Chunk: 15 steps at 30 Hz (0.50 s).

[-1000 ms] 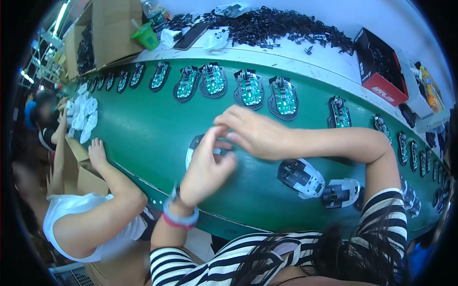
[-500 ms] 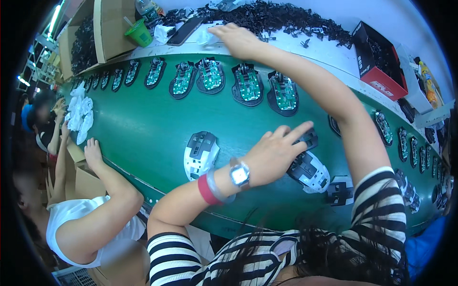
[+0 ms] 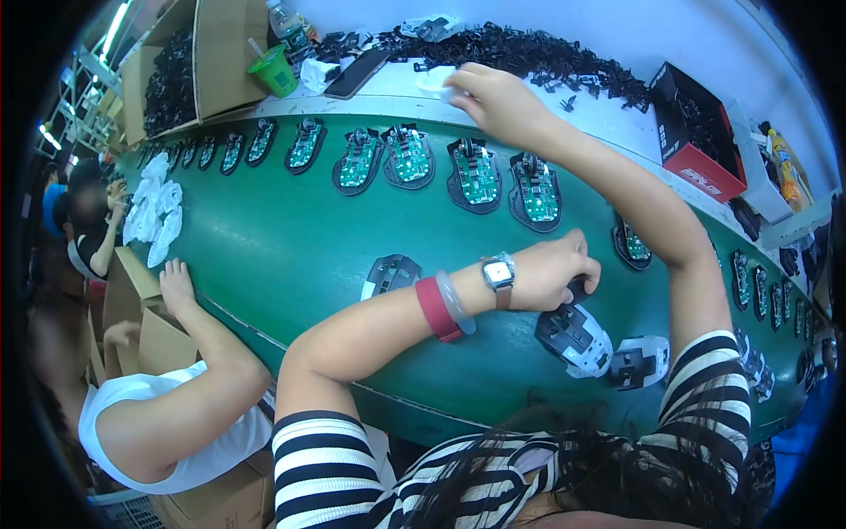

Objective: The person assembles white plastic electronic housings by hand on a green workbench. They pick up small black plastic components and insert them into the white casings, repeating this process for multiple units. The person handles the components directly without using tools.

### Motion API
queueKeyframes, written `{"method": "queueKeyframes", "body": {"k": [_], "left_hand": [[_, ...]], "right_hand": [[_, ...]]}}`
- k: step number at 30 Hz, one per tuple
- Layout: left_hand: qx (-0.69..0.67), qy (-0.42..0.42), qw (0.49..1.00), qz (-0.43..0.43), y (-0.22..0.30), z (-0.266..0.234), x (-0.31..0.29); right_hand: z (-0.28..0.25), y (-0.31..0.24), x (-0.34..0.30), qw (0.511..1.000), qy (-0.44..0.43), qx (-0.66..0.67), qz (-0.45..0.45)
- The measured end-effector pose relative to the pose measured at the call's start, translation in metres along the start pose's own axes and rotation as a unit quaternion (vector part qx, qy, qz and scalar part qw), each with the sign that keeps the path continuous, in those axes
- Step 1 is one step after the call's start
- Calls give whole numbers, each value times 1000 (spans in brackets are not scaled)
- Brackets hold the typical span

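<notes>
My left hand [image 3: 557, 271], wearing a watch, is closed over a small dark plastic piece [image 3: 577, 287], mostly hidden by its fingers. Just below it lies a grey-and-white mouse shell [image 3: 577, 342], with another shell [image 3: 641, 362] to its right. A third mouse shell [image 3: 389, 273] is partly behind my left forearm. Over the white ledge, my right hand [image 3: 498, 101] pinches the edge of a crumpled white tissue-like scrap [image 3: 435, 83]. Mouse bases with green circuit boards [image 3: 477, 175] stand in a row on the green belt below that hand.
Loose black plastic parts [image 3: 529, 57] are heaped along the ledge [image 3: 397, 102]. A phone [image 3: 356, 74], a green cup [image 3: 274, 72] and a cardboard box [image 3: 231, 57] stand at left. A red-black box [image 3: 702, 132] is at right. A co-worker's arm [image 3: 216, 348] rests at left, near white bags [image 3: 153, 212].
My right hand has moved right along the ledge, and the white scrap with it. My left hand's spread fingers have closed over the small dark piece. The view has shifted slightly.
</notes>
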<state>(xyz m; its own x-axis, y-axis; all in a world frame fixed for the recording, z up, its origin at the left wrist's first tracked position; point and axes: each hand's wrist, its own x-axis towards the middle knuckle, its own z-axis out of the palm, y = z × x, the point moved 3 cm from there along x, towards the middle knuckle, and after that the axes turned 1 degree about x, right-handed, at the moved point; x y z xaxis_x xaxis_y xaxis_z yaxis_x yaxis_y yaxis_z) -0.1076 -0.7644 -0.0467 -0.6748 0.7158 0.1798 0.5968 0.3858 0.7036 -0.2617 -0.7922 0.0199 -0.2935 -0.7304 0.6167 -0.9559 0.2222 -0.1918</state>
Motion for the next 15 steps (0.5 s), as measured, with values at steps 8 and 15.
{"method": "queueKeyframes", "body": {"k": [8,15], "left_hand": [[435,394,764,-269,38,-177,-189],[-19,522,826,-212,46,-111,-182]], "right_hand": [[-81,-44,-112,990,-65,87,94],[-38,-120,-115,975,-57,209,-37]]}}
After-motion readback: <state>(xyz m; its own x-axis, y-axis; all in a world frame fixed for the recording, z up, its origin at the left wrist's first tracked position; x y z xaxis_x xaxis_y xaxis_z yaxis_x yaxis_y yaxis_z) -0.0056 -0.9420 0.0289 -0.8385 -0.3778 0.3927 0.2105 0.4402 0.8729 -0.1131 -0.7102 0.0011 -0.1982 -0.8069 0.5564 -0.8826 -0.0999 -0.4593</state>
